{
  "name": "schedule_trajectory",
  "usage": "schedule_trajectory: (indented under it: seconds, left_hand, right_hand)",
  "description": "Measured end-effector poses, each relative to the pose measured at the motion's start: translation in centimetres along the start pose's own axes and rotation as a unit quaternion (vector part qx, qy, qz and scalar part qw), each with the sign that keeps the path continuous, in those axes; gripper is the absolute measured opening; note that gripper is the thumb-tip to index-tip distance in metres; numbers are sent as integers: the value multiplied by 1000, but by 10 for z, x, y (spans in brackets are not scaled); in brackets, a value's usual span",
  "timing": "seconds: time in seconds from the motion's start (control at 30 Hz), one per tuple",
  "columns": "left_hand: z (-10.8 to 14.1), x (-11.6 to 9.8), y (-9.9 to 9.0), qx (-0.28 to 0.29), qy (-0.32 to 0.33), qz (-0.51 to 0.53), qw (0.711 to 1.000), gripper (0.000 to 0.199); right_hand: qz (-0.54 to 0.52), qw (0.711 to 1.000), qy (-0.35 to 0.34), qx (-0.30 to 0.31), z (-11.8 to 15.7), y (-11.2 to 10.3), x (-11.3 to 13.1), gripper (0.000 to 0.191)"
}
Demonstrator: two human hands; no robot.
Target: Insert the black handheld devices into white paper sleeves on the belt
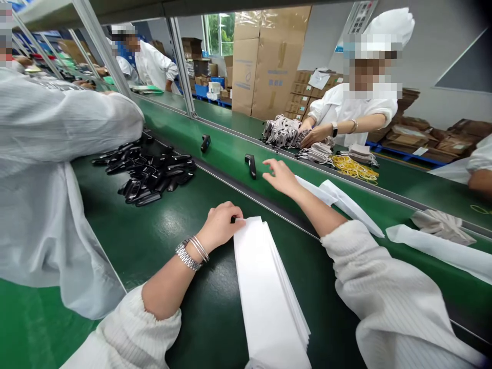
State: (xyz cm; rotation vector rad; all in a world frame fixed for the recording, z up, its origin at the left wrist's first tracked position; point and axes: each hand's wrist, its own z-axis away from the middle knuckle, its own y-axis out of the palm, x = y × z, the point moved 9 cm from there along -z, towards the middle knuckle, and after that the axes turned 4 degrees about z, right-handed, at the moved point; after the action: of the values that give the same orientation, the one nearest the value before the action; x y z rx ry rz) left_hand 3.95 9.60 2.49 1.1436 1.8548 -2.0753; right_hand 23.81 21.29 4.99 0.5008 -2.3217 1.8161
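As the left hand [221,225] is curling shut around a small black object [232,219] at the top corner of a stack of white strips [265,292], the right hand [280,177] is hanging open, fingers spread, just beside loose white strips [326,192] over the green conveyor belt [215,266], and a co-worker's sleeve [57,118] is reaching past black plastic pieces [149,174].
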Motion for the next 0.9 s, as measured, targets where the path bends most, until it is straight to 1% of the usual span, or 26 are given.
schedule_trajectory:
  seconds: [0.07,0.13,0.2,0.27,0.33,0.4,0.43,0.47,0.5,0.53,0.57,0.63,0.7,0.8,0.83,0.87,0.9]
  left_hand:
    - [1,-7,-2,-15,33,5,999,20]
    - [1,-11,-6,-36,53,-4,998,25]
    - [2,-15,-8,-46,63,-18,997,30]
    - [3,-18,-9,-45,75,-16,996,28]
    - [4,-22,-10,-49,86,2,995,20]
    - [4,-26,-12,-57,94,12,994,14]
    - [4,-28,-13,-63,98,10,993,12]
    - [5,-29,-14,-68,103,4,992,11]
    - [5,-31,-15,-74,107,-2,991,11]
    - [5,-31,-16,-81,111,-6,991,10]
    - [5,-32,-17,-88,113,-7,990,9]
    - [6,-31,-19,-101,116,1,988,9]
    - [6,-32,-19,-106,123,19,987,10]
    - [9,-37,-19,-103,149,74,981,10]
    - [10,-40,-20,-101,161,95,977,9]
    - [12,-42,-22,-102,173,114,973,9]
    - [13,-45,-24,-109,184,130,968,9]
  right_hand:
    - [1,998,-5,56,-13,31,14,52]
    - [25,996,4,90,-25,55,23,50]
    - [39,994,34,97,-37,69,21,39]
    - [-17,993,86,77,-45,74,8,29]
    - [-107,984,132,50,-44,72,-7,29]
    - [-236,959,153,38,-33,67,-14,40]
    - [-312,938,148,37,-23,62,-13,49]
    - [-390,910,134,39,-12,56,-8,59]
    - [-474,872,114,41,1,48,0,69]
    - [-535,839,86,44,16,37,9,78]
    - [-573,815,62,51,31,27,18,84]
    - [-612,787,41,69,58,13,33,89]
    - [-628,772,39,87,78,8,42,92]
    - [-636,763,40,109,92,14,51,99]
    - [-631,766,36,114,94,17,54,98]
    - [-621,774,29,120,96,20,57,93]
    - [-606,785,19,126,98,22,61,83]
